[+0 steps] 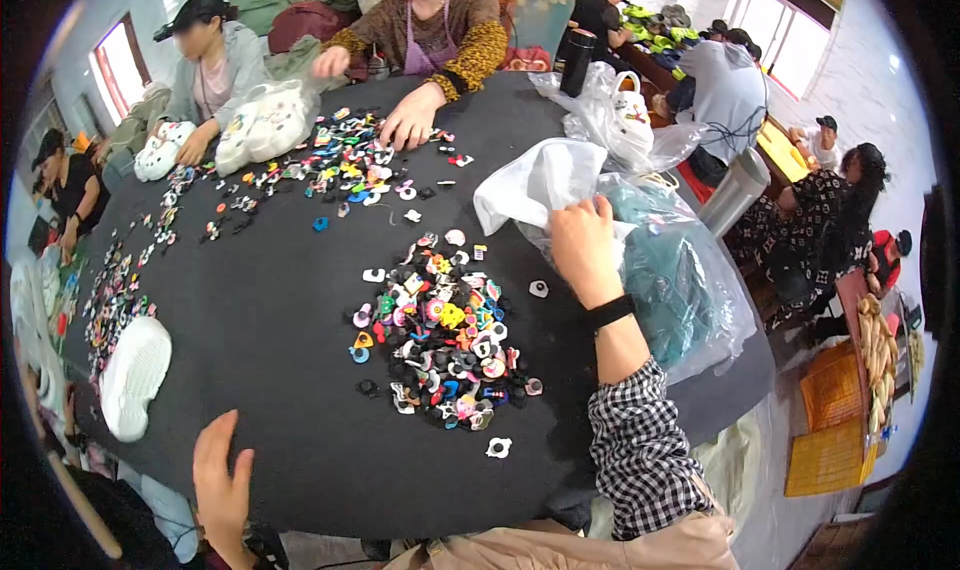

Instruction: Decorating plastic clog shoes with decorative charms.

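My right hand (585, 250), below a checked sleeve and a black wristband, has its fingers curled on a white translucent plastic bag (535, 185) at the right of the table. Under and beside that hand lies a clear bag with teal contents (665, 280). My left hand (222, 480) is raised at the near left edge, fingers apart and holding nothing. Nearest to it lies a white foam shoe (135, 375), which seems to show its sole. Between my hands, a heap of small colourful shoe charms (450, 315) sits on the black tabletop (270, 320), several lying loose around it.
Across the table a person in a patterned top reaches into another spread of charms (350, 170). Beside them, a person in a black cap handles white shoes (265, 125). A black bottle (577, 62) and a grey metal flask (735, 190) stand at the right edge. Other people work farther back.
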Motion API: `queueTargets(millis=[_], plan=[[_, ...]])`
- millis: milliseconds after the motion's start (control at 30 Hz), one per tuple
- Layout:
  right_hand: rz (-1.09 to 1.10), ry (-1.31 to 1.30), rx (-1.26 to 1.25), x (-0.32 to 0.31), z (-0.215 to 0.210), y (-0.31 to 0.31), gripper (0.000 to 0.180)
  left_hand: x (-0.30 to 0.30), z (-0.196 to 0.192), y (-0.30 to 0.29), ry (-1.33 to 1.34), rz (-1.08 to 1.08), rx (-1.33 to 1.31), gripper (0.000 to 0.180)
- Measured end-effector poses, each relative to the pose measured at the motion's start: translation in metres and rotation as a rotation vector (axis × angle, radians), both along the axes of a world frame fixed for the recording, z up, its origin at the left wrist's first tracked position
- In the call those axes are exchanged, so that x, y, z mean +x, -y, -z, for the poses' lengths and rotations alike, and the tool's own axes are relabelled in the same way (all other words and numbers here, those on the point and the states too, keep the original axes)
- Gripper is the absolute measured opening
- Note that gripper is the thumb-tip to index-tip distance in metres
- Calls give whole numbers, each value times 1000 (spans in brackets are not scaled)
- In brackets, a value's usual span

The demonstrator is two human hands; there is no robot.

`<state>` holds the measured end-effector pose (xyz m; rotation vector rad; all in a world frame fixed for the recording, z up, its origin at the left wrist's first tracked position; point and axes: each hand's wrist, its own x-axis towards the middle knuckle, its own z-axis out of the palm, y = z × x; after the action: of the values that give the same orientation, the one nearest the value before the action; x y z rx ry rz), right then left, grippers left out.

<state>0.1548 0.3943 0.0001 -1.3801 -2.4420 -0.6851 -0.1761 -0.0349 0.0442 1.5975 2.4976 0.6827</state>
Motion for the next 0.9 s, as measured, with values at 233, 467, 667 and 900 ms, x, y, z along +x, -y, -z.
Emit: queueTargets(millis=[233,467,667,900], plan=[[-144,-1192,-144,40,-68,4,39,34,-29,-33,183,135,105,42],[-339,-1519,-175,69,-124,55,24,56,-40,-67,61,397,87,45],[-647,-1279,-292,40,-132,81,24,82,-54,-95,229,519,50,73],[-1082,-1081,-966,-62,-89,172,41,109,-15,-102,387,537,380,120]])
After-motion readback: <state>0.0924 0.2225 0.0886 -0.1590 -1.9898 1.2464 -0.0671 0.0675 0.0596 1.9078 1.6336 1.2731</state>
